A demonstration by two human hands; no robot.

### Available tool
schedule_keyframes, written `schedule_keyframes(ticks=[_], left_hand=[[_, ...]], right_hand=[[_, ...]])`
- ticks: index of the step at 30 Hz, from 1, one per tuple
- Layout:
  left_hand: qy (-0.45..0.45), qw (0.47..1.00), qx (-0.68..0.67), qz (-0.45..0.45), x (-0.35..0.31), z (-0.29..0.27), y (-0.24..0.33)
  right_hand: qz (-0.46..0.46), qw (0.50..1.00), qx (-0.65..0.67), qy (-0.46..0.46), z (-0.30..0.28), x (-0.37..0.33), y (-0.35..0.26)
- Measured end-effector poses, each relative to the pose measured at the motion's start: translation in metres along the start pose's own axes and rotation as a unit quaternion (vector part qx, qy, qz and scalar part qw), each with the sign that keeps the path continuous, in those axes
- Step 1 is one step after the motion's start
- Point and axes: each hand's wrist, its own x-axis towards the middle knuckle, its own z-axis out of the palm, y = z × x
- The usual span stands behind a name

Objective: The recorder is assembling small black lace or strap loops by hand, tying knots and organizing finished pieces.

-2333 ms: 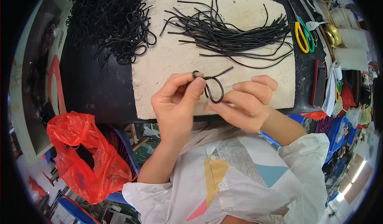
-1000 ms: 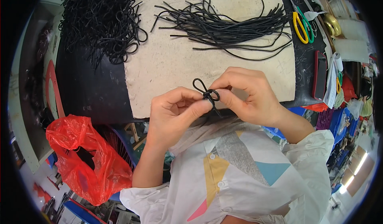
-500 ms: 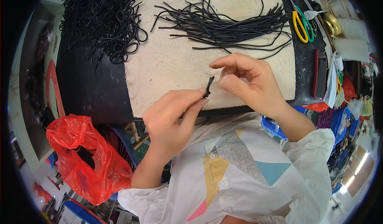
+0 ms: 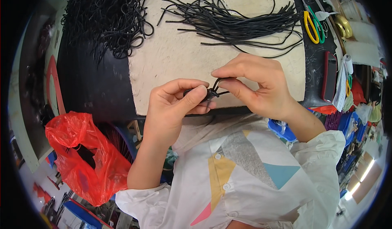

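Between thumb and fingers, my left hand (image 4: 171,102) grips a black cord (image 4: 211,93) with a small knot in it, just above the near edge of a pale board (image 4: 163,61). My right hand (image 4: 263,84) pinches a strand of that cord with thumb and forefinger, right of the knot. Part of the cord is hidden behind my left fingers. Beyond my hands, a bundle of straight black cords (image 4: 245,23) lies across the board. A heap of looped black cords (image 4: 102,21) rests at the far left, overlapping the board's edge.
Yellow-handled scissors (image 4: 311,28) and a green-handled pair (image 4: 320,29) lie right of the board, with a dark red phone (image 4: 329,77) nearer me. A red plastic bag (image 4: 87,159) hangs at lower left. Blue bins (image 4: 281,130) sit below the table's edge.
My left hand has turned, so its thumb now lies over the knot. My right hand, empty before, has come in and taken hold of a cord strand.
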Motion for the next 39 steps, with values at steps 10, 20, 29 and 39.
schedule_keyframes(ticks=[10,20,29,39], left_hand=[[-0.002,0.999,-0.046,0.017,0.0,0.001,-0.007],[0.035,0.991,0.072,0.103,-0.003,0.007,-0.009],[0.046,0.994,0.035,0.096,0.0,0.008,-0.011],[0.042,0.994,-0.099,0.003,0.001,0.006,-0.008]], right_hand=[[0.014,1.0,0.001,-0.006,0.0,-0.002,-0.002],[-0.038,0.991,-0.117,-0.046,0.0,0.0,-0.001],[0.187,0.966,0.173,0.032,0.013,-0.011,0.005],[0.181,0.953,0.242,0.009,0.017,-0.013,0.01]])
